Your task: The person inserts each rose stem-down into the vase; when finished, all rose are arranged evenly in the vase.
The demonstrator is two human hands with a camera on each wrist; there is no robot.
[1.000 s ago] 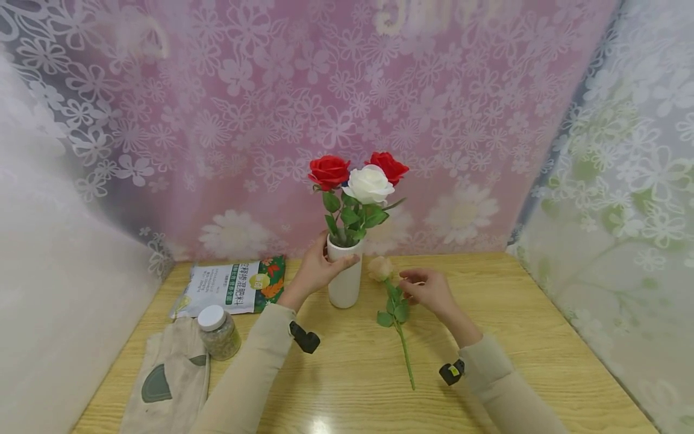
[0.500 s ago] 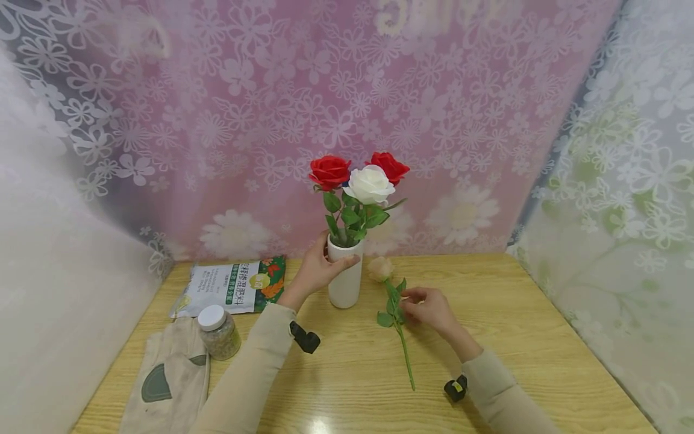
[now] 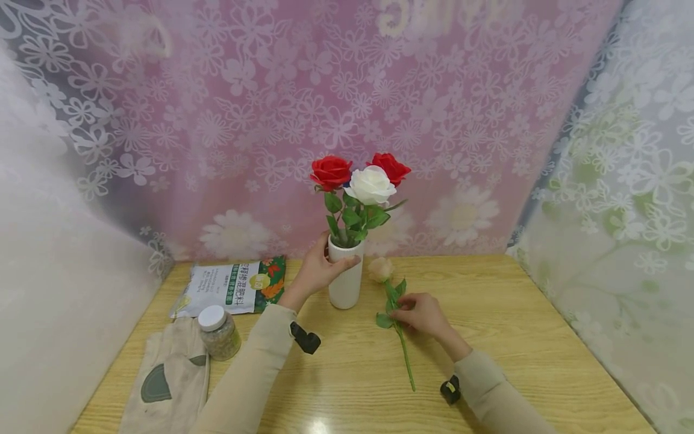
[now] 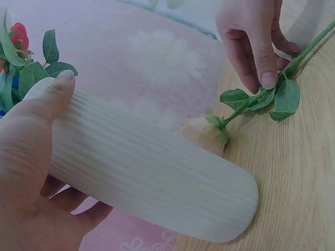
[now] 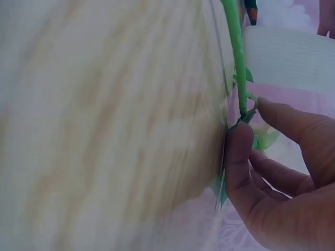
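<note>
My left hand grips a white ribbed vase near its top, thumb across the front. Two red roses and a white rose with green leaves stand in the vase. To the right, a pale peach rose lies on the wooden table, its bloom toward the back and its green stem toward the front. My right hand pinches that stem among the leaves, as the left wrist view shows. In the right wrist view, thumb and fingers close around the stem.
At the left lie a printed bag and a pair of cloth gloves. A clear jar with a white lid stands beside them. A pink flowered curtain hangs behind the table, with pale sheets on both sides.
My right hand has come down and slightly left, from beside the peach rose's upper leaves to a pinch on its stem. The left hand stays on the vase.
</note>
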